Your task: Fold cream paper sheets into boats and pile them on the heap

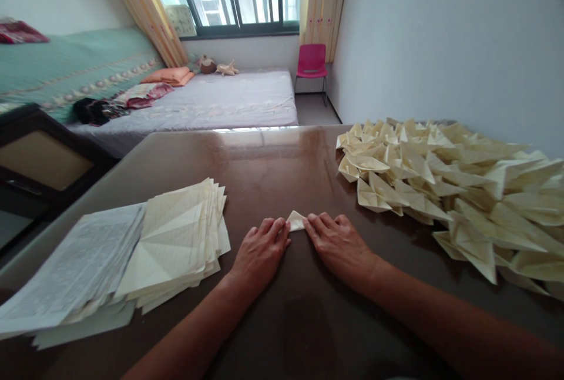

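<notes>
A small piece of folded cream paper (296, 221) lies on the brown table between my two hands, its pointed top facing away from me. My left hand (263, 248) presses the paper's left end with its fingers held together. On the right end, the fingertips of my right hand (337, 245) press down in the same way. Most of the paper shows only as a pale triangle, as fingers cover both its ends. To the left is a stack of creased cream sheets (176, 245). A large heap of folded paper boats (409, 168) spreads over the table's right side.
A pile of printed sheets (74, 268) lies at the left, partly under the cream stack. The glossy brown table (264, 162) ends before a bed (247, 95). A pink chair (312, 63) stands by the window, and a white wall runs along the right.
</notes>
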`<action>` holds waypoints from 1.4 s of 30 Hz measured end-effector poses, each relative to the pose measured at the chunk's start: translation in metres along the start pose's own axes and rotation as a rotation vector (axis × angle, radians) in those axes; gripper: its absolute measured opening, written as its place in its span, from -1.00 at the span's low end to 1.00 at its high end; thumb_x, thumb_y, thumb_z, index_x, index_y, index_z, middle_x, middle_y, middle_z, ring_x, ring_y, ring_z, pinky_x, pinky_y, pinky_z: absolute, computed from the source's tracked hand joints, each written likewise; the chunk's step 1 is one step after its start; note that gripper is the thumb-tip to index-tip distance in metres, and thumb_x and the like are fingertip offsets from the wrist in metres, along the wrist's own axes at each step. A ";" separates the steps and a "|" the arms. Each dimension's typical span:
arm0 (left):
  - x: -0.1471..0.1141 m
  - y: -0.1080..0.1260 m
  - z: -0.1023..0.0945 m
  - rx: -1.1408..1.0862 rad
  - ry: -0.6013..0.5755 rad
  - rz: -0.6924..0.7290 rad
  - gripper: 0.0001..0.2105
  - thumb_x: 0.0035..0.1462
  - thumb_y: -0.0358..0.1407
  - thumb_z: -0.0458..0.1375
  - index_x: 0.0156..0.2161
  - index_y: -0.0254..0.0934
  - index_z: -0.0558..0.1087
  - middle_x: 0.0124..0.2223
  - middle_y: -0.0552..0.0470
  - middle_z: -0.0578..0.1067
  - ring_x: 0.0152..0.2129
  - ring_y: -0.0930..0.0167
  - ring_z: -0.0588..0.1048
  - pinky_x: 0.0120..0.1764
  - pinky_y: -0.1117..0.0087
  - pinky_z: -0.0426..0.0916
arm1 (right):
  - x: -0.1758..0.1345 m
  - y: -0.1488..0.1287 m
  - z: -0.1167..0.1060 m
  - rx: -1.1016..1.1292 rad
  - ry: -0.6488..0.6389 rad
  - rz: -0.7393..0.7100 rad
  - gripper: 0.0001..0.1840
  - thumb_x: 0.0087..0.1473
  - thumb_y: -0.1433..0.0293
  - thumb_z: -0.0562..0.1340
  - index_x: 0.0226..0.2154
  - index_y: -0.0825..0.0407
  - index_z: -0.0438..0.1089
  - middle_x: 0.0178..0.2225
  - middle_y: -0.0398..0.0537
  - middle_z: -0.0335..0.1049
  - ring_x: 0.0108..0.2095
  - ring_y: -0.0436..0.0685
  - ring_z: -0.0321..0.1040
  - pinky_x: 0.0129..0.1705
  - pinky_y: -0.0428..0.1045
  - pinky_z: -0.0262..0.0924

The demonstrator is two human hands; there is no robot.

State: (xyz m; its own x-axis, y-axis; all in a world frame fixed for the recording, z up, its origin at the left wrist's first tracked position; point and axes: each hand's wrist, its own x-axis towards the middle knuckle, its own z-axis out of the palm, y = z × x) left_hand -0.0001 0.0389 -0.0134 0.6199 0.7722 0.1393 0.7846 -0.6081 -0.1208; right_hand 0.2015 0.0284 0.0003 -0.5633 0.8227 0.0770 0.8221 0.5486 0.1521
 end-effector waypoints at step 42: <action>0.005 -0.015 0.015 -1.004 0.282 -0.311 -0.57 0.17 -0.29 0.14 0.16 -0.16 0.28 -0.13 0.01 0.49 -0.28 0.43 0.51 -0.12 0.36 0.43 | 0.026 0.027 0.021 1.691 0.017 0.308 -0.72 0.04 0.32 0.25 -0.16 0.06 0.33 -0.35 -0.12 0.44 -0.39 0.00 0.35 -0.37 -0.10 0.20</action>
State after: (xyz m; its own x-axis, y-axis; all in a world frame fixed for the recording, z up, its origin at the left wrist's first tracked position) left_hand -0.0087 0.0551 -0.0258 0.2722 0.9261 0.2611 0.4767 -0.3656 0.7995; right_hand 0.2110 0.0673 -0.0143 -0.3718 0.9242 -0.0869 0.0535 -0.0722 -0.9960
